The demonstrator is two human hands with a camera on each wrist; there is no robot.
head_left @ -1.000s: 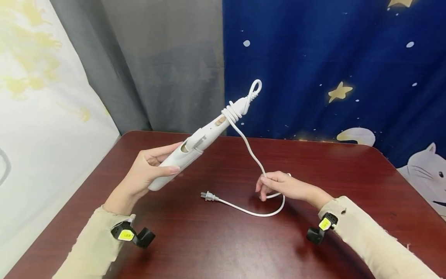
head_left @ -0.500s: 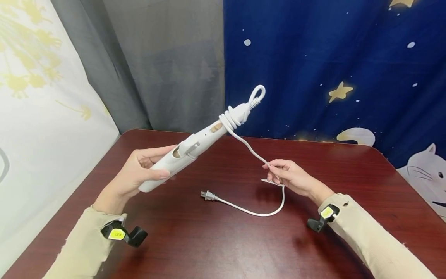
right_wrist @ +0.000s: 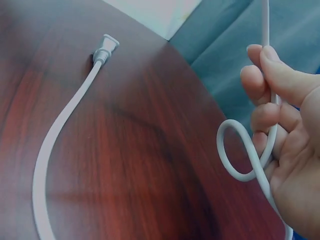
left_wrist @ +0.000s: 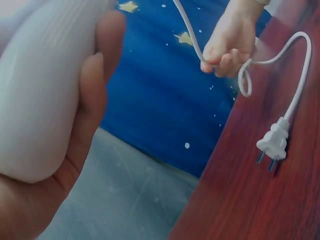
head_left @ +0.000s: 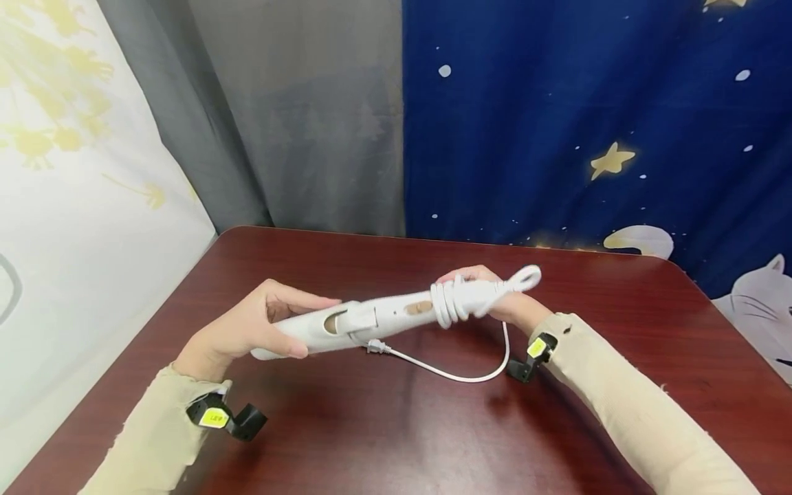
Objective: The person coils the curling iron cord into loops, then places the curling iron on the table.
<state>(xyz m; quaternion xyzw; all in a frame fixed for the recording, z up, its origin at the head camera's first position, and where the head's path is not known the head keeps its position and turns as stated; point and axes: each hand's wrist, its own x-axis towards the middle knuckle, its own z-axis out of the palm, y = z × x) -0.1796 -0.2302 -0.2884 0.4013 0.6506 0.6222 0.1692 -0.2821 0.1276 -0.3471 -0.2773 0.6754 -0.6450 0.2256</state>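
Tilted slightly, a white curling iron (head_left: 386,315) is held above the table, with a tan switch and a cover over its lower end. My left hand (head_left: 244,333) grips that covered end, thumb in front. Several turns of its white power cord (head_left: 450,304) wrap the handle's far end, and a loop sticks out beyond. In the head view my right hand (head_left: 524,309) is mostly hidden behind the handle. The right wrist view shows its thumb and forefinger pinching the cord (right_wrist: 265,30), other fingers curled around it. The two-prong plug (left_wrist: 274,140) lies on the table.
Beneath the hands is a dark red wooden table (head_left: 396,440). A grey curtain (head_left: 322,124) and a blue star-patterned curtain (head_left: 526,124) hang behind it. Pale printed fabric (head_left: 74,240) is at the left. Each wrist carries a black camera mount (head_left: 229,418).
The curling iron has swung down from a steep slant to nearly level. My right hand has moved left and behind its cord-wrapped end, still pinching the cord.
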